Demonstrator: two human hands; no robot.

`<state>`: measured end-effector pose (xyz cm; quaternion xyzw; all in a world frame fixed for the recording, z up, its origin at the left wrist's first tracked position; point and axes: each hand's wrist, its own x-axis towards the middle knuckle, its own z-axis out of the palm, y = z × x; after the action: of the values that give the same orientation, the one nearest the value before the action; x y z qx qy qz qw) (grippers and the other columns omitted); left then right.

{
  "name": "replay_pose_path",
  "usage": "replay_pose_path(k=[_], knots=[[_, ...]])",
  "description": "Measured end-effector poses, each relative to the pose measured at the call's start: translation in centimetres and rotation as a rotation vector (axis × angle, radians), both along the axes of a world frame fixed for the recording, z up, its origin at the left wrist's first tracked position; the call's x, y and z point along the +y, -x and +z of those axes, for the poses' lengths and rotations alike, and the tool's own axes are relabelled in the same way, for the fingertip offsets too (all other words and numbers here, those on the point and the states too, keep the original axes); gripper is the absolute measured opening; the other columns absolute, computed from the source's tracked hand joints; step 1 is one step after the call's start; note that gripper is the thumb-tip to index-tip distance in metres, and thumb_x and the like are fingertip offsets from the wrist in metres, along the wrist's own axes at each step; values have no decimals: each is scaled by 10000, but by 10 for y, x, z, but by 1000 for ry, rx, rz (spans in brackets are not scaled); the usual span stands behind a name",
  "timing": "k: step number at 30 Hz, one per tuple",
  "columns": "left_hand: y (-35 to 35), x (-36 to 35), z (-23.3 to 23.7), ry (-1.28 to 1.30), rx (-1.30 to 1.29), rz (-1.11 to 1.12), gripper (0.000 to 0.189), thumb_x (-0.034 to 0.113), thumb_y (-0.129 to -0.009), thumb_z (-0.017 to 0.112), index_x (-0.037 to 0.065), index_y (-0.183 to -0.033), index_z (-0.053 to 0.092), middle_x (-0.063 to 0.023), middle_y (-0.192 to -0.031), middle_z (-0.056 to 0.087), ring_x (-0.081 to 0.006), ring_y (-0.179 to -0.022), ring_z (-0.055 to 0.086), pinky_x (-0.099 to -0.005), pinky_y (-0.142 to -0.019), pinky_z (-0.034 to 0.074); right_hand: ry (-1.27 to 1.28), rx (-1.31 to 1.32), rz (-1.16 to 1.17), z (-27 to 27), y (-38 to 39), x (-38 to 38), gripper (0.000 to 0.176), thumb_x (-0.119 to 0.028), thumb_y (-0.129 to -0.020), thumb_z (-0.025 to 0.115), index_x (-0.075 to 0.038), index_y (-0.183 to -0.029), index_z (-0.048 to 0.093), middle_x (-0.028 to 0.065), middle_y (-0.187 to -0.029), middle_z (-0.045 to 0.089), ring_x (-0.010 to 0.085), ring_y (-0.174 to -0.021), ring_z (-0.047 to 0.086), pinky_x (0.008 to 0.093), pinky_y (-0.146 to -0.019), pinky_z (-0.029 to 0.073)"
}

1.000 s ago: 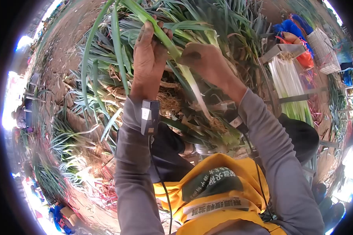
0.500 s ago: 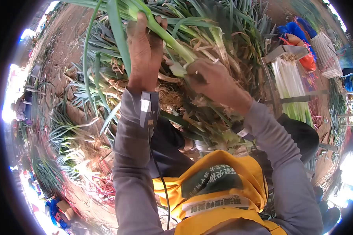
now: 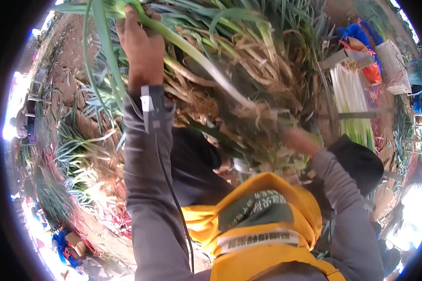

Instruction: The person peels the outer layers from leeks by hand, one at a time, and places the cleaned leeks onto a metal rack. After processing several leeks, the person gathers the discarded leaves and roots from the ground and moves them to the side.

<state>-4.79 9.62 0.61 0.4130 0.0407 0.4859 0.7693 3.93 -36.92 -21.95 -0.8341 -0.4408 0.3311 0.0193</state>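
My left hand (image 3: 142,49) is closed around the green upper part of a large green onion (image 3: 206,65). Its long leaves hang to the left of my wrist, and its pale stem slants down to the right, ending in blurred roots. Low on the right, my right hand (image 3: 297,139) is smeared by motion near the root end, amid loose peelings (image 3: 272,154); its fingers do not show clearly. Behind and under the held stalk lies a heap of untrimmed green onions (image 3: 272,61) with dry outer skins and tangled roots.
To the right, clean white-stemmed green onions (image 3: 349,93) lie in a metal rack (image 3: 347,57). Beyond it are a white basket (image 3: 393,65) and blue and orange bags (image 3: 356,37). More onions (image 3: 82,159) lie on the ground at left, near red ties (image 3: 122,215).
My left hand has moved left and slightly up with the green onion. My right hand has left the stem and swept down to the right, and more of the pale stem shows.
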Motion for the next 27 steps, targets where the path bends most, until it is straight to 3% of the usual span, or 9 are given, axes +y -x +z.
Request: replay_pose_path(k=[3,13,15,18,21,23,24,26,27], knots=[[-5,4,1,7,-34,34,286,270,-1064,571,7,-1148,494,-131,-1045,520,-223,-947,543,-379,-932,507,-704,-123,-153,109,-15,78,326,-279,-956,656,-60,-1191,705,165,-1075,716,387,-969,682,461,-852,532],[12,62,-29,170,-45,148,196,165,-1019,634,-4,-1084,557,-113,-990,591,-250,-869,598,-403,-781,550,-763,-137,24,107,-1,110,394,-366,-951,701,-24,-1148,677,117,-989,716,282,-816,705,393,-710,534],[16,89,-55,-166,147,260,188,156,-1015,637,-4,-1079,561,-118,-996,599,-241,-871,614,-392,-759,554,-467,536,-431,116,3,100,309,-286,-995,661,-2,-1117,663,89,-865,675,173,-616,642,346,-562,496],[29,89,-69,-755,540,676,260,166,-1012,641,13,-1170,502,-124,-1021,612,-226,-878,634,-369,-726,556,-557,672,-555,151,24,86,226,-205,-1031,600,10,-1075,655,45,-749,600,98,-509,543,310,-469,432],[31,69,-56,-41,768,476,441,190,-1015,638,51,-1341,377,-133,-1078,629,-209,-884,650,-336,-691,553,-628,425,-247,162,34,54,185,-152,-1040,575,15,-1045,653,48,-713,571,112,-511,539,300,-473,428],[30,43,-42,-208,1100,573,447,194,-1014,640,61,-1349,375,-130,-1090,625,-206,-874,648,-333,-685,554,-583,449,-272,195,48,43,148,-110,-1025,585,19,-1051,653,87,-701,562,144,-502,543,314,-475,432],[21,41,-41,92,849,544,434,178,-1008,643,68,-1343,391,-127,-1094,618,-207,-843,637,-330,-669,551,-440,567,-459,230,56,40,132,-88,-1013,594,21,-1059,654,111,-689,553,167,-493,542,328,-476,435],[13,44,-42,444,524,503,406,151,-999,646,77,-1324,413,-123,-1098,610,-208,-792,621,-325,-639,543,-734,12,92,227,57,18,150,-70,-997,597,23,-1096,659,130,-615,518,190,-453,537,339,-464,434],[14,46,-41,513,464,513,392,138,-995,645,79,-1310,420,-122,-1098,608,-208,-770,615,-324,-624,538,-623,91,-42,237,61,0,176,-75,-982,614,18,-1124,662,136,-667,569,207,-487,573,344,-479,451]])
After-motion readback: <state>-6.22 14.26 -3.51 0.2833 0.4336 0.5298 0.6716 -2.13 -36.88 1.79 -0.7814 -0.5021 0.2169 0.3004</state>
